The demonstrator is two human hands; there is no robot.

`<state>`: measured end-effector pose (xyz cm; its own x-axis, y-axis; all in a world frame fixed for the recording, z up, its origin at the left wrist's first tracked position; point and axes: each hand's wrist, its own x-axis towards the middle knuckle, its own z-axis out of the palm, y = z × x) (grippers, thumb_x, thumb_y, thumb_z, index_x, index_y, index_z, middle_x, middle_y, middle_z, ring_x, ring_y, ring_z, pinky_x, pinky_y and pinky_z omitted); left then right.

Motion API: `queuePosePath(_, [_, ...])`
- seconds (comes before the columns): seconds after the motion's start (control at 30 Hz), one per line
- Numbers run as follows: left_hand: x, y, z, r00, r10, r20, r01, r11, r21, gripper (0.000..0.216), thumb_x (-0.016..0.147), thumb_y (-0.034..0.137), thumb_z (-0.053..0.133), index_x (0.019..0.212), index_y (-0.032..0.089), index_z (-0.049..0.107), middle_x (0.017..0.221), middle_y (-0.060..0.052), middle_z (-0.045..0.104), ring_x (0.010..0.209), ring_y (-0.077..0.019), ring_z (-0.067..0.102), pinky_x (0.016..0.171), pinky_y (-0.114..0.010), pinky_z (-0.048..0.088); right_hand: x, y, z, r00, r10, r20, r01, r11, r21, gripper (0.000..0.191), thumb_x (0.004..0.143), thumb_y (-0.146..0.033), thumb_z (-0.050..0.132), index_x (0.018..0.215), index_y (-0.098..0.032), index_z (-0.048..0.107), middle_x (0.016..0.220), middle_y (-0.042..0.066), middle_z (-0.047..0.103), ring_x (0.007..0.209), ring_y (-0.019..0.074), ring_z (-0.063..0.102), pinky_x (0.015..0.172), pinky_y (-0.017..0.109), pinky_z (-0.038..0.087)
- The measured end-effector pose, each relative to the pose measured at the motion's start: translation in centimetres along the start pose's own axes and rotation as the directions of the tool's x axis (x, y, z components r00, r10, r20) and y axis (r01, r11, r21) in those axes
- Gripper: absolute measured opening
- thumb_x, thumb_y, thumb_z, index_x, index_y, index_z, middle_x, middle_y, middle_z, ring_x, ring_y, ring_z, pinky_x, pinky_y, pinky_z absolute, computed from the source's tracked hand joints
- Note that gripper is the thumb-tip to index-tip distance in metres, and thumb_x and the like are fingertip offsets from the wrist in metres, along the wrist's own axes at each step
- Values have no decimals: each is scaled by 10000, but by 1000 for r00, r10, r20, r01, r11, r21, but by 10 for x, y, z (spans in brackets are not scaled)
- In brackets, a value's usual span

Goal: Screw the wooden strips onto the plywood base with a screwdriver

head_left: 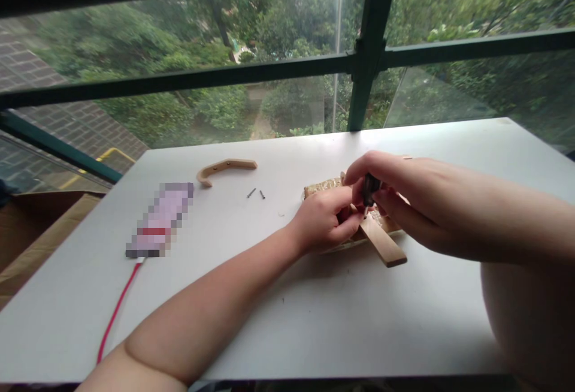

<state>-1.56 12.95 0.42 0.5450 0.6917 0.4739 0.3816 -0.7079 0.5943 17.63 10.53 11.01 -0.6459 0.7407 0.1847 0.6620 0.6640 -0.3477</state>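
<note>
My right hand [395, 185] is closed round a short dark-handled screwdriver [371, 187], its tip pointing down at a flat wooden piece [385, 245]. Beside that tip, my left hand [326, 215] is closed, thumb and fingers gripping the wooden piece at its upper end. Whether a screw sits under the tip is hidden by the fingers. Beneath both hands lies a woven, straw-coloured object with a wooden edge [321, 186], mostly covered. The wooden piece sticks out over its near side.
A curved wooden piece [229, 164] with dark holes lies at the back left of the white table [251, 332]. Two screws [257, 194] are near it. Further left is a pixelated phone-like object [162, 218] with a red cable [117, 305]. A cardboard box [54, 230] stands beside the table.
</note>
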Motion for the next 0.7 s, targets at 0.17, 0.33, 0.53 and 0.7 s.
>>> queuePosePath(0.17, [1,1,0,1000,20,1,-20,1000,-2,77,845,209,533,781,179,565,688,10,545,635,-119,488,615,-251,405,3,-1,-4,999,33,-41,-33,999,6,261,892,-314,549,1124,-227,469,865,14,654,653,134,568,559,243,401])
queuePosePath(0.33, [1,-2,1,999,52,-16,-51,998,28,50,837,190,558,835,181,608,661,24,513,615,-113,465,608,-242,404,8,-1,-6,985,-95,-142,93,995,-17,160,818,-156,585,960,-202,526,854,-9,598,690,103,519,604,218,386])
queuePosePath(0.53, [1,-5,-1,997,71,3,-71,996,60,139,832,125,507,857,170,636,871,-24,644,790,-153,573,729,-274,455,9,-3,-10,979,-169,-115,174,984,33,175,809,-113,572,965,-192,568,876,-11,604,736,103,521,631,219,365])
queuePosePath(0.7, [-1,-6,-2,999,33,25,-36,995,96,170,841,134,491,824,168,656,844,-28,660,785,-170,579,738,-296,462,3,-5,-15,986,-168,7,167,982,85,354,800,-44,466,1095,-209,572,925,3,645,760,120,542,657,234,378])
